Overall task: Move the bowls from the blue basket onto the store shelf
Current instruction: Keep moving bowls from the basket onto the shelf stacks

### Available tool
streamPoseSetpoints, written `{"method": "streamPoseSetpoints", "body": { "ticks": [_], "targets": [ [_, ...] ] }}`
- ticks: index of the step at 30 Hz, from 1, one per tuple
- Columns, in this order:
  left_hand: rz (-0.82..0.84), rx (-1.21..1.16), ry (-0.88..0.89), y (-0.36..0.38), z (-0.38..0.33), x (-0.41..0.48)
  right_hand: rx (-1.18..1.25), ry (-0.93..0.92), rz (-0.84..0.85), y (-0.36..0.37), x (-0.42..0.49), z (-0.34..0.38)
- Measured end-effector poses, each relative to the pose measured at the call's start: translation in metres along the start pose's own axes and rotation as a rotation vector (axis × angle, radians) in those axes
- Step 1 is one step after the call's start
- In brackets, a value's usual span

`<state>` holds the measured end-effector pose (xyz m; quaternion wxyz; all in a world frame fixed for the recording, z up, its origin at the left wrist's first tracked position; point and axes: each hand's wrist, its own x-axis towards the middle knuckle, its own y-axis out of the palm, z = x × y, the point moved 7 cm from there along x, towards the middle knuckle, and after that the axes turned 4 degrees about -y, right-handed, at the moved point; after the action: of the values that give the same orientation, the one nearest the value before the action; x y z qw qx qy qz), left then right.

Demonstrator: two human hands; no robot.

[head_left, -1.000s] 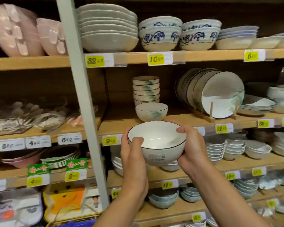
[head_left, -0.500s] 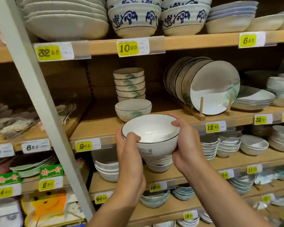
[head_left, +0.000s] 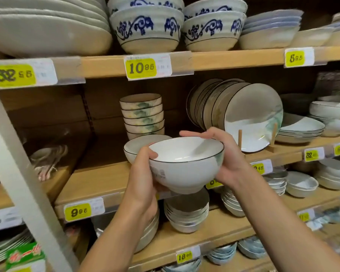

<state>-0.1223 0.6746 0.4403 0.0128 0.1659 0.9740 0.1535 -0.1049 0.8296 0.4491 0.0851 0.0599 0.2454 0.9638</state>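
Wooden store shelf behind, bowl clasped between left hand and right hand fingers

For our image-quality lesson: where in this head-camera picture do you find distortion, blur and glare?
Head view: the wide lens bows the top shelf edge and slants the grey post; the bowl is fairly sharp; price tags at lower right smear into blur; a soft sheen lies on the upright plate.
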Motion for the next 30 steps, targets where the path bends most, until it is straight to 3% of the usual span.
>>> {"method": "streamPoseSetpoints", "body": {
  "ticks": [5,13,17,23,27,30],
  "targets": [
    [0.002,-0.07,0.117,0.009,-0.005,-0.003,0.024,-0.049,-0.012,-0.002,0.013,0.007],
    [-0.2,-0.117,0.337,0.026,-0.01,-0.008,-0.047,-0.26,-0.11,0.005,0.012,0.016],
    [-0.214,-0.096,0.286,0.016,-0.021,0.008,-0.028,-0.162,-0.007,0.004,0.025,0.019],
    [-0.036,-0.074,0.16,0.023,-0.031,0.022,0.082,0.077,0.25,0.012,0.043,0.022],
    [-0.08,-0.088,0.187,0.024,-0.027,0.021,0.065,0.023,0.245,0.008,0.05,0.022],
    [-0.143,-0.145,0.299,0.03,-0.019,0.006,0.063,-0.057,0.129,0.004,0.05,0.027]
  ]
}}
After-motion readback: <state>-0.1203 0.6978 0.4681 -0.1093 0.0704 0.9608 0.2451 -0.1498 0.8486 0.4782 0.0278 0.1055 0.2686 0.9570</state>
